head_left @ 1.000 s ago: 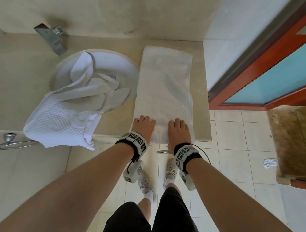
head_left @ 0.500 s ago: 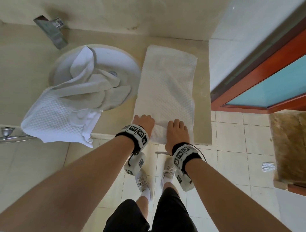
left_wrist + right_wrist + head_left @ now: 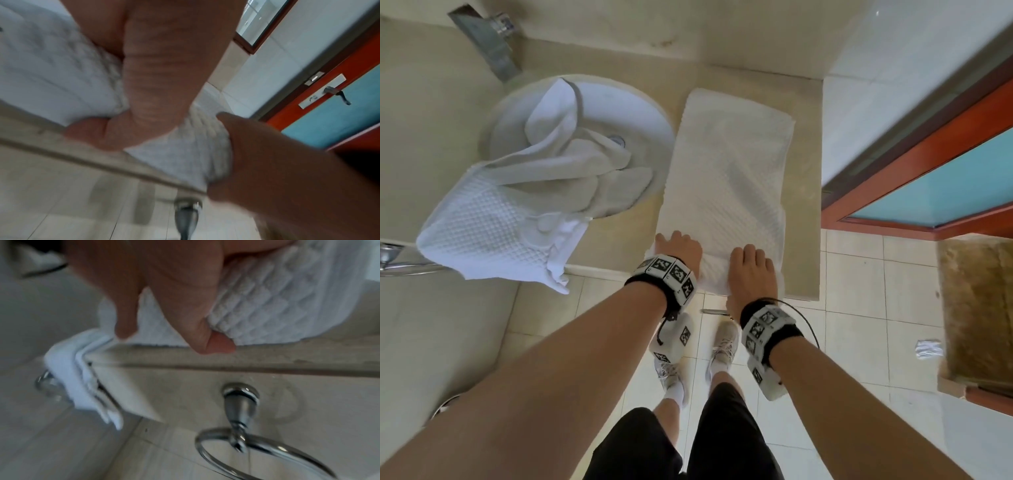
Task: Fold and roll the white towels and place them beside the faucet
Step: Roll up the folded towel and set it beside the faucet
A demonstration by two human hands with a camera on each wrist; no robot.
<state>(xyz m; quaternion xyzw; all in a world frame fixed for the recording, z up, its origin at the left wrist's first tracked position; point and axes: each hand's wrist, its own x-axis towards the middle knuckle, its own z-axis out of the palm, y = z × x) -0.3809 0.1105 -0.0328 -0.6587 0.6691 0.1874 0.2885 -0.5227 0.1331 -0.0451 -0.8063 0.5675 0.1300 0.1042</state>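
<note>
Faucet [image 3: 486,44] at far left wall. Sink [image 3: 654,113] holding crumpled towel [image 3: 493,233], draped over counter [image 3: 619,240] edge. Folded towel [image 3: 726,178] flat on counter; left hand [image 3: 679,248] and right hand [image 3: 751,274] curl around its rolled near end. Towel ring [image 3: 263,449] below; door [image 3: 945,185] right.

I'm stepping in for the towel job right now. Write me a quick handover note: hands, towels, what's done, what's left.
Left hand and right hand: both grip the near end of the folded towel, starting its roll at the counter edge.
Second towel: unfolded, bunched in the sink, hanging over the front edge.
Done: first towel folded into a strip.
Left: roll it, fold and roll the second, set both beside the faucet.
</note>
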